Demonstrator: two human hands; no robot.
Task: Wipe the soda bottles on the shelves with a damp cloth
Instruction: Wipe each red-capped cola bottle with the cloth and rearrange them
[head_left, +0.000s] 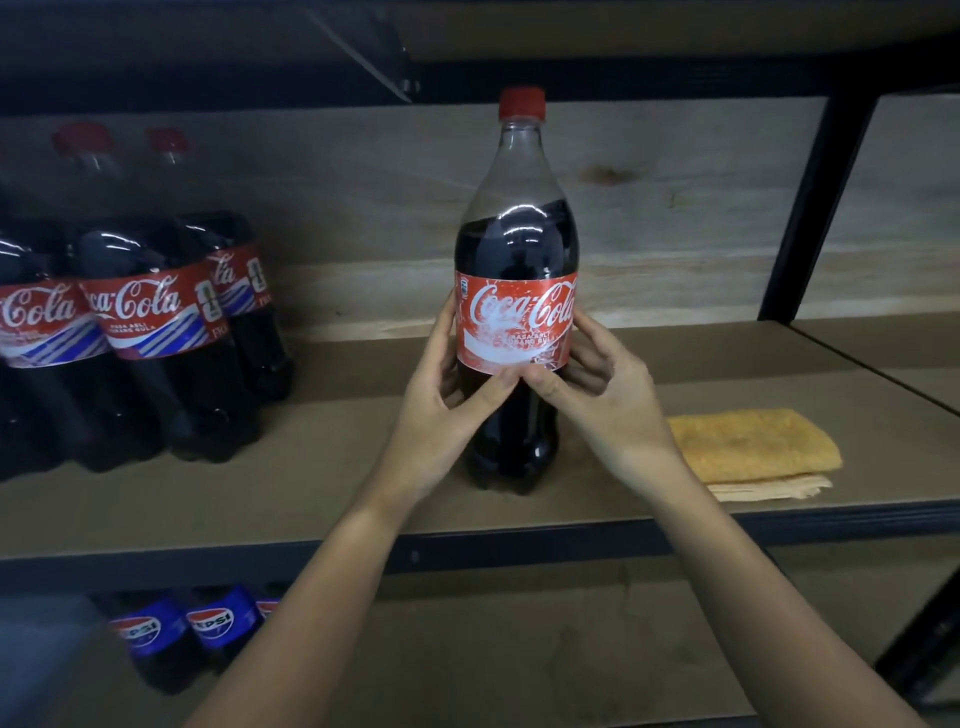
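Observation:
A large cola bottle (517, 249) with a red cap and red label stands upright on the middle shelf (311, 499). My left hand (441, 410) grips its left side at the label, fingers curled round the back. My right hand (602, 400) grips the right side, thumb across the front just under the label. A folded yellow cloth (753, 444) lies flat on the shelf to the right of the bottle, touched by neither hand.
Three more cola bottles (150, 332) stand grouped at the left of the same shelf. Blue-labelled Pepsi bottles (208, 629) sit on the shelf below. A black upright post (815, 208) rises at the right, and a plywood back panel closes the shelf.

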